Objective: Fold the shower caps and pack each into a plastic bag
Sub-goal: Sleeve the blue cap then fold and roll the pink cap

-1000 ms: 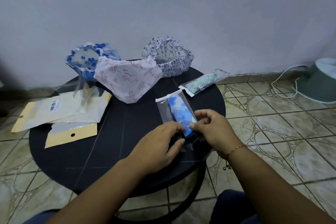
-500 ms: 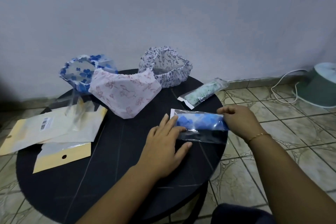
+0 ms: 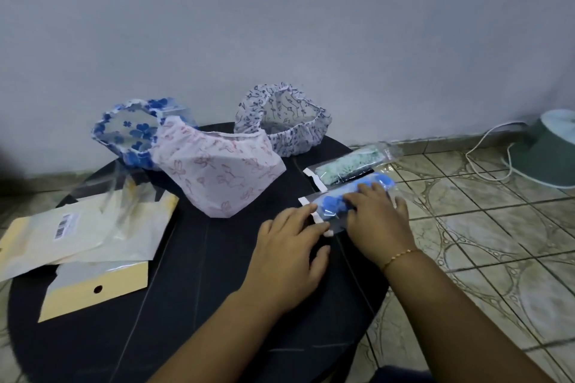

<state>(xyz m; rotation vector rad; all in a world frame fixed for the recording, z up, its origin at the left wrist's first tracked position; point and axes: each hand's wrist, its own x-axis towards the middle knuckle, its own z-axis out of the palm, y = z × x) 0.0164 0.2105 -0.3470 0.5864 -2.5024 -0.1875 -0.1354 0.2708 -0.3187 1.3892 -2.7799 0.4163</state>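
1. Both hands are pressing flat, fingers spread: the left hand [image 3: 287, 253] pins the white flap end of the blue-cap bag [image 3: 348, 199], while the right hand [image 3: 378, 218] lies palm-down over its middle, neither pinching nor lifting
2. Big change from a second ago: back then the bag stood lengthwise toward the person with both hands pinching at its near end; half a second ago it was swung crosswise, and now it has been carried over to the table's right edge
3. It lands just beside the green-cap bag [image 3: 354, 163], the two packs lying parallel with only a narrow strip of black table [image 3: 202, 305] between them
4. My read: that's cap number two packed, and this press is either smoothing out air or sealing the flap; I cannot tell whether the flap is actually stuck down
5. Three caps wait open at the back: the blue-flower cap [image 3: 133, 134], the pink-print cap [image 3: 217, 171] in front of it, and the navy-print cap [image 3: 286, 121] to the right
6. Spare clear bags [image 3: 124, 196] and yellow-backed packets [image 3: 93, 286] sit on the table's left, well apart from both hands, so a reach across comes next, I'd say
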